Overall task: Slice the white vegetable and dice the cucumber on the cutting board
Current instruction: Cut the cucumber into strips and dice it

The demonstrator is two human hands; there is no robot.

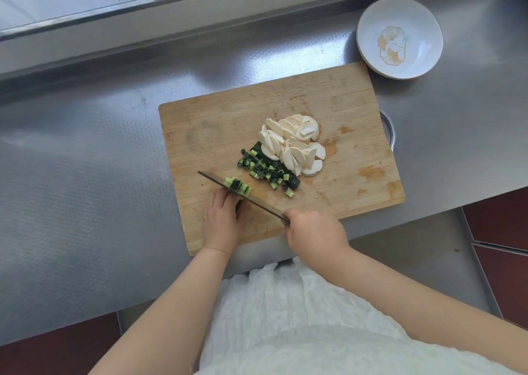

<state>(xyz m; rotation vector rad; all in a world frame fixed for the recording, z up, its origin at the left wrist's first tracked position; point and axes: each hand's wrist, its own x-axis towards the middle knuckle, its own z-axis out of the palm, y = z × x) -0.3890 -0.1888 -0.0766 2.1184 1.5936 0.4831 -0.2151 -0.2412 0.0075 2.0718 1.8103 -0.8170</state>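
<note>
A wooden cutting board (223,123) lies on the steel counter. White vegetable slices (291,143) are heaped near its middle. Beside them lie a pile of diced cucumber (264,170) and an uncut dark green strip (291,180). My right hand (313,231) grips the handle of a knife (217,180), whose blade stands edge-down on the board. Freshly cut cucumber cubes (238,187) sit against the far side of the blade. My left hand (224,217) holds down the cucumber strips on the near side, mostly hiding them; fingertips touch the blade.
A white bowl (400,36) with a gold pattern stands beyond the board's far right corner. A round metal rim (390,130) shows under the board's right edge. The steel counter (85,160) stretches left; its raised back ledge (143,8) runs along the top.
</note>
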